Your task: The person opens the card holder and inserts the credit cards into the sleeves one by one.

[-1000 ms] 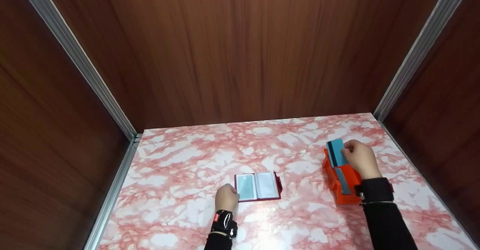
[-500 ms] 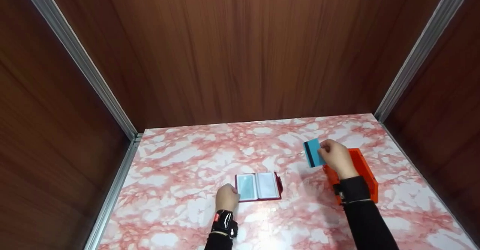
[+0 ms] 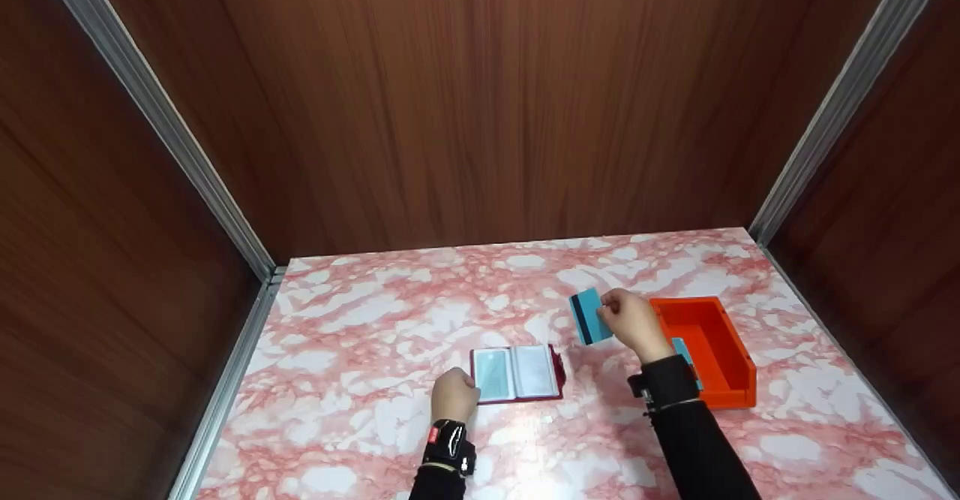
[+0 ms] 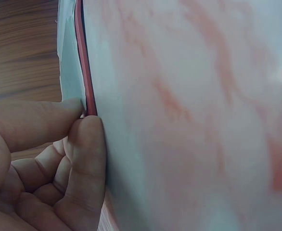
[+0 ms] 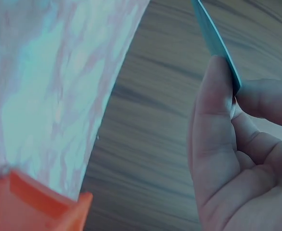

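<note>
An open card holder [image 3: 535, 371] with a dark red cover and clear sleeves lies on the table; a pale blue-green card shows in its left sleeve. My left hand [image 3: 453, 397] pinches the holder's left edge between thumb and finger, and the red cover edge [image 4: 85, 72] runs into that pinch in the left wrist view. Above the table, right of the holder, my right hand [image 3: 634, 321] pinches a blue card [image 3: 589, 317] with a black stripe by its right side. The right wrist view shows the card [image 5: 215, 41] nearly edge-on between thumb and finger.
An orange bin [image 3: 716, 346] stands at the right behind the right wrist, with another blue card [image 3: 683, 357] leaning at its left side. Marbled pink and white tabletop [image 3: 360, 335] surrounds the things. Wooden panels [image 3: 480, 109] rise at the back and both sides.
My right hand has lifted the blue card out of the orange bin and carried it left toward the card holder. My left hand and the holder have stayed put.
</note>
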A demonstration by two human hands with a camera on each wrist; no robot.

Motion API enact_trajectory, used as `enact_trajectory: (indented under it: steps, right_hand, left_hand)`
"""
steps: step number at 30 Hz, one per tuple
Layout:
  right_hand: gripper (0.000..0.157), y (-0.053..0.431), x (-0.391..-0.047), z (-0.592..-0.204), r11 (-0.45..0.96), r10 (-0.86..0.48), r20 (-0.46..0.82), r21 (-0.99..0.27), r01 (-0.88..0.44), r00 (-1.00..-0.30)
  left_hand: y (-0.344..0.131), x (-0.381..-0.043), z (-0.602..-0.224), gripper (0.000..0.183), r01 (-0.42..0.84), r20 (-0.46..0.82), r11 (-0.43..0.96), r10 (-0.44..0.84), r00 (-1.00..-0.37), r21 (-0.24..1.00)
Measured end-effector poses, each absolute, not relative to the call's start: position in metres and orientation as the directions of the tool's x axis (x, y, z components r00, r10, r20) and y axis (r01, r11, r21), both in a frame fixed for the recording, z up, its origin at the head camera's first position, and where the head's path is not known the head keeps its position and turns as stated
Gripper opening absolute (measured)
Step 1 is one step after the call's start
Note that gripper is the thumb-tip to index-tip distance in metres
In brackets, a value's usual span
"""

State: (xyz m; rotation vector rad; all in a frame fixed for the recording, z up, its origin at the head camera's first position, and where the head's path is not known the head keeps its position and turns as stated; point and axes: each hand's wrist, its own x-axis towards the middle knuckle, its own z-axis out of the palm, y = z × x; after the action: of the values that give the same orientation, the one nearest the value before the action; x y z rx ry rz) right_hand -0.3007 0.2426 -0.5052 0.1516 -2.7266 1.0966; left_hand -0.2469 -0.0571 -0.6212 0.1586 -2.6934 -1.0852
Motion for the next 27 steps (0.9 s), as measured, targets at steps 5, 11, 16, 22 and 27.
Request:
enact_trajectory:
  steps: [5, 11, 16, 22, 27]
  right_hand:
    - [0.014, 0.229, -0.302, -0.515, 0.714, -0.022, 0.196, -0.683, -0.152, -0.980]
    - [0.013, 0.212, -0.300, -0.528, 0.704, -0.030, 0.186, -0.693, -0.153, -0.982]
    - [0.010, 0.197, -0.298, -0.538, 0.689, -0.054, 0.163, -0.708, -0.155, -0.985]
    - [0.008, 0.183, -0.297, -0.552, 0.688, -0.084, 0.153, -0.706, -0.168, -0.985]
    - [0.007, 0.172, -0.294, -0.562, 0.687, -0.115, 0.145, -0.703, -0.184, -0.983]
  left_hand:
    - [-0.057, -0.247, -0.622, 0.014, -0.006, 0.184, 0.720, -0.186, -0.965, 0.694]
    - [-0.057, -0.248, -0.622, 0.015, -0.018, 0.178, 0.720, -0.195, -0.965, 0.694]
    - [-0.057, -0.249, -0.623, 0.015, -0.015, 0.177, 0.717, -0.193, -0.965, 0.697]
    - [-0.057, -0.249, -0.623, 0.014, -0.023, 0.166, 0.721, -0.190, -0.968, 0.693]
    - [-0.057, -0.247, -0.621, 0.015, -0.029, 0.158, 0.721, -0.191, -0.969, 0.692]
